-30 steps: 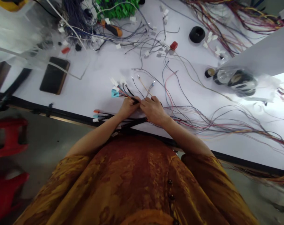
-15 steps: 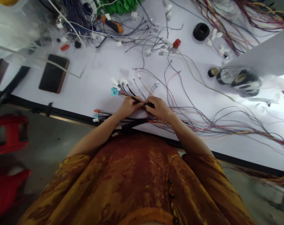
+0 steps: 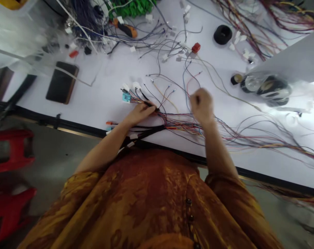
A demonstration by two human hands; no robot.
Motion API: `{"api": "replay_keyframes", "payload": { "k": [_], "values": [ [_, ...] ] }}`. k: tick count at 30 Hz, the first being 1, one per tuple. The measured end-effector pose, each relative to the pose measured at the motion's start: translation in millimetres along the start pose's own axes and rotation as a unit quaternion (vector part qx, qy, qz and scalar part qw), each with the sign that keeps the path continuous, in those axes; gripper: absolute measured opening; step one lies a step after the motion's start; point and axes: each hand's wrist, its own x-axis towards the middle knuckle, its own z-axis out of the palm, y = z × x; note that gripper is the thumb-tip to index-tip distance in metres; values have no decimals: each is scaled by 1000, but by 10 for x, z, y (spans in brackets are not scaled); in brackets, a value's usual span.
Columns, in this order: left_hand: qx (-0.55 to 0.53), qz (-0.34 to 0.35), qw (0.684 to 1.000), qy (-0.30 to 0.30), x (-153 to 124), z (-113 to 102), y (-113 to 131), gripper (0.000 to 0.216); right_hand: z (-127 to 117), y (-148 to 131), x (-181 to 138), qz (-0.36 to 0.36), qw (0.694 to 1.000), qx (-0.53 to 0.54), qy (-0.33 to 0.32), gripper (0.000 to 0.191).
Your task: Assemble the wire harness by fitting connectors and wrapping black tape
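Observation:
My left hand (image 3: 142, 112) is closed on a wire harness, pinching the black-wrapped part (image 3: 148, 104) of the bundle. A light-blue connector (image 3: 126, 97) and white connectors (image 3: 125, 87) stick out beyond that hand on the left. Loose thin wires with metal terminals fan out above the fingers. My right hand (image 3: 202, 106) is raised over the long colored wires (image 3: 184, 121), apart from the left hand. Its fingers are curled round a small black object (image 3: 197, 99), mostly hidden and blurred. Below the left hand lies a black-sleeved branch (image 3: 153, 131) with an orange connector (image 3: 109, 123).
A dark phone-like slab (image 3: 62, 83) lies left on the white table. Farther back are orange-black pliers handles (image 3: 127, 29), a red connector (image 3: 196, 47), a black ring (image 3: 222, 34) and green connectors (image 3: 132, 8). Bagged black rolls (image 3: 272, 90) lie right. Red stools (image 3: 13, 152) stand left below.
My right hand has left the bundle and swung right and slightly up, the black object in its fingers. My left hand keeps its hold and has shifted slightly left.

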Motion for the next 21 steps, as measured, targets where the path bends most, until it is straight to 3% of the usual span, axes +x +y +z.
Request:
{"api": "replay_keyframes", "payload": {
  "k": [3, 5, 8, 10, 13, 16, 21],
  "values": [
    [-15, 9, 1000, 16, -40, -38, -23, 20, -288, 571, 175, 181, 976, -95, 81, 32],
    [24, 46, 997, 51, -45, -30, -52, 23, -312, 653, 167, 213, 962, -129, 110, 38],
    [86, 101, 988, 82, -44, -25, -78, 31, -27, 233, 17, 111, 988, -9, 108, 31],
    [94, 105, 987, 81, -43, -40, -85, 36, 294, -223, -97, 48, 983, 172, -30, 29],
    [68, 92, 990, 78, -31, -68, -109, 39, 724, -748, -191, 13, 972, 209, -102, 24],
    [24, 56, 995, 73, -5, -75, -159, 41, 915, -920, -209, 10, 977, 192, -92, 4],
    [6, 27, 995, 94, 30, -55, -208, 40, 879, -984, -266, -30, 984, 144, -102, 14]
  ]
}}
